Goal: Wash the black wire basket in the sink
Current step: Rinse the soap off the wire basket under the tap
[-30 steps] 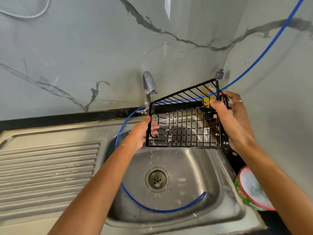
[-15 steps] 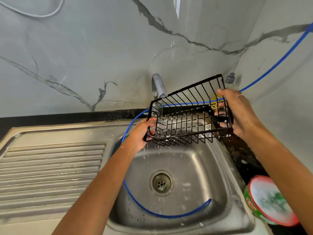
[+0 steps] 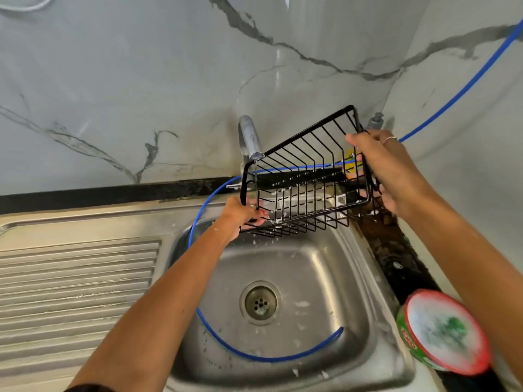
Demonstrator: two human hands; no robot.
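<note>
Both hands hold the basket (image 3: 305, 182) up above the sink (image 3: 285, 267), under the tap (image 3: 250, 140). At its left end, the left hand (image 3: 240, 215) has its fingers curled round the lower wires, closed on them. At the right end, the right hand (image 3: 387, 171) grips the short side, thumb over the top rim and fingers wrapped behind; a ring shows on one finger. Tilted as it is, the basket has its right end high, toward two o'clock, and its left end low, with the open side facing the person. A thin stream falls from the tap's spout through the wires at the basket's left end, and white suds cling to the lower bars. A blue hose (image 3: 268, 356) comes down from the upper right corner, passes behind the basket and curves round inside the basin, its end lying at about four o'clock from the drain (image 3: 259, 302). Flecks of foam dot the basin floor. At four o'clock from the sink, on the dark counter, sits a round tub (image 3: 444, 333) with a red rim, its top white with soap and something green in the middle. Left of the basin, at nine o'clock, lies the ribbed drainboard (image 3: 79, 281).
</note>
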